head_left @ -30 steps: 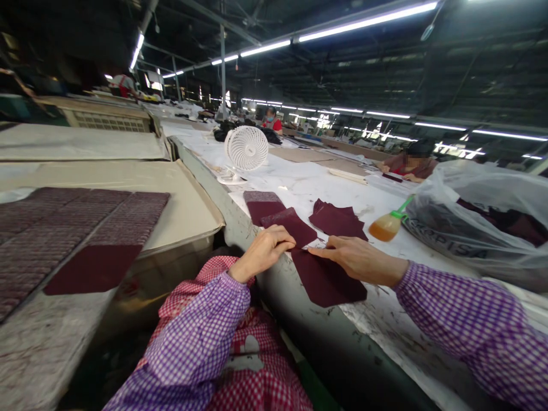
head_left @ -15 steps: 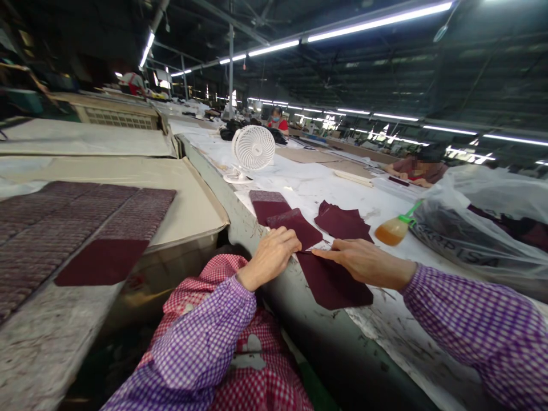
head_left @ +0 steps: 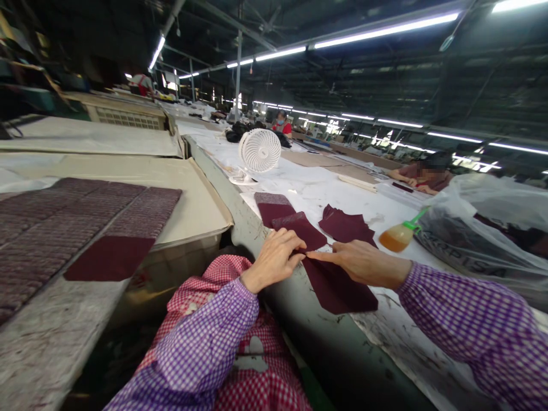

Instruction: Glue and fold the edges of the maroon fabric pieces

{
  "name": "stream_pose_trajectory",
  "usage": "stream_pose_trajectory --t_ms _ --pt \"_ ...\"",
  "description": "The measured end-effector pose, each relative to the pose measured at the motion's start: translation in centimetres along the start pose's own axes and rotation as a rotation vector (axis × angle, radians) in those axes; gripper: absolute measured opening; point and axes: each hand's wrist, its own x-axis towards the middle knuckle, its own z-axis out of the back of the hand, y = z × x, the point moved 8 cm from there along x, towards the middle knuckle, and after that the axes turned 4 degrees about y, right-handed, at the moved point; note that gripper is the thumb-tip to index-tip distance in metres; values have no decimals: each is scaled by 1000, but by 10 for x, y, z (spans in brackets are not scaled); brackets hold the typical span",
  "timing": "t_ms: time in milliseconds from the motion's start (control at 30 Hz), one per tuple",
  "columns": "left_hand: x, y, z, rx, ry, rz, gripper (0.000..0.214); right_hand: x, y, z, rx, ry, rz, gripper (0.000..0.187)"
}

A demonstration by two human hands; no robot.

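Observation:
At the table's near edge, a dark maroon sheet piece (head_left: 340,291) with cut corners lies under my hands, its surface buckled near the fingers. My left hand (head_left: 276,258) pinches its upper edge between thumb and fingertips. My right hand (head_left: 368,264) lies over the piece with the index finger stretched to that same edge, touching close to the left thumb. The right hand's other fingers curl in and its thumb is hidden. Just beyond, overlapping maroon pieces (head_left: 302,229) lie flat, one with a greyish band. A fanned stack of maroon pieces (head_left: 346,224) sits behind my right hand.
A white fan (head_left: 261,151) stands farther along the white-covered table. To the right are a bottle of amber liquid (head_left: 397,237) with a green nozzle and a clear plastic bag (head_left: 505,228). Rows of maroon pieces (head_left: 89,217) cover the left surface. Co-workers sit farther off.
My left thumb and right index fingertip have come closer together at the piece's edge. The piece buckles more under my right hand. The whole view has shifted slightly.

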Motion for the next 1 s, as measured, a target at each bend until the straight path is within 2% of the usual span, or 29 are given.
stream_pose_trajectory --t_ms 100,200,367,433,533,633,733,833,900,967,1000 --pt "5 -4 -6 70 70 -29 14 0 0 -1 0 -16 16 69" --pt "4 -2 -7 62 77 -68 17 3 4 0 -20 -62 30 69" --pt "3 17 6 -113 -65 11 17 7 2 0 -14 -98 -46 56" --pt "5 19 8 -116 -97 21 15 8 -9 -3 94 -109 -116 47" --pt "10 16 4 -45 -52 0 15 9 -26 -11 400 -116 -159 38" --pt "10 17 -2 -1 25 -32 29 11 -30 -17 640 -109 -101 19" --pt "5 21 -2 -56 64 -77 35 7 -34 -14 771 -191 -2 23" --pt "1 27 0 -135 91 -129 32 2 -69 -29 1021 -273 -74 28" --pt "2 31 1 -198 97 -147 23 -2 -112 -50 1138 -357 -256 32" --pt "5 35 2 -269 80 -152 16 -7 -156 -74 1121 -410 -491 33" --pt "7 36 3 -299 70 -156 15 -8 -172 -85 1102 -413 -552 33"
